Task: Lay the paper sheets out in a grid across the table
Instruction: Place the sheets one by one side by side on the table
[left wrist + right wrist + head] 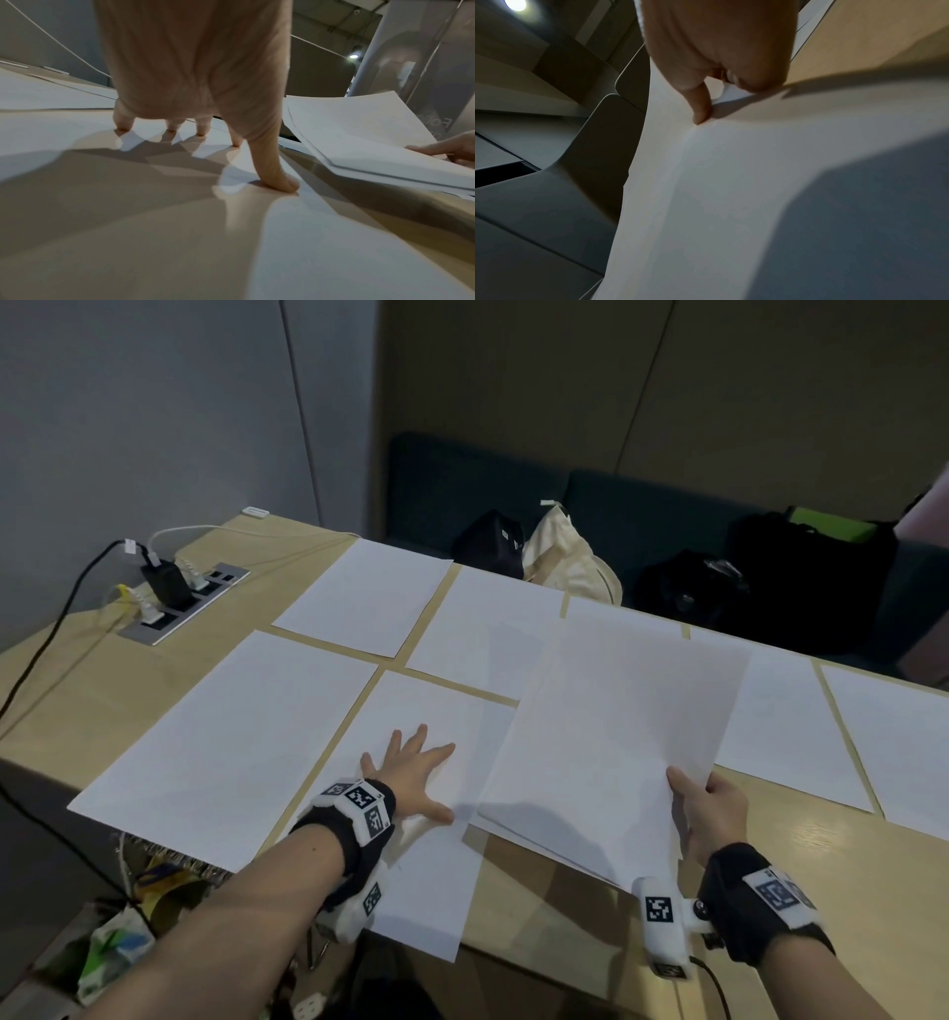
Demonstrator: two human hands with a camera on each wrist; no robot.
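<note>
Bench (pixel 847 855) mostly papered: back row of sheets (pixel 367 595) laid, front row begun at left, gaps narrow and even. Right front yet to fill. Remaining stack (pixel 611 737) pinched at its edge in right hand (pixel 711 809). Left hand (pixel 411 770) spread flat, pressing newest sheet (pixel 426 865), whose near end overhangs.

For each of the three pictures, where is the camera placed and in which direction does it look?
Head: looks forward and down at the wooden table; both forearms show.
Left wrist: along the left hand, spread flat on a white paper sheet.
Right wrist: along the right hand pinching the stack of white paper sheets.
Shared: the left wrist and head views both show that stack.
</note>
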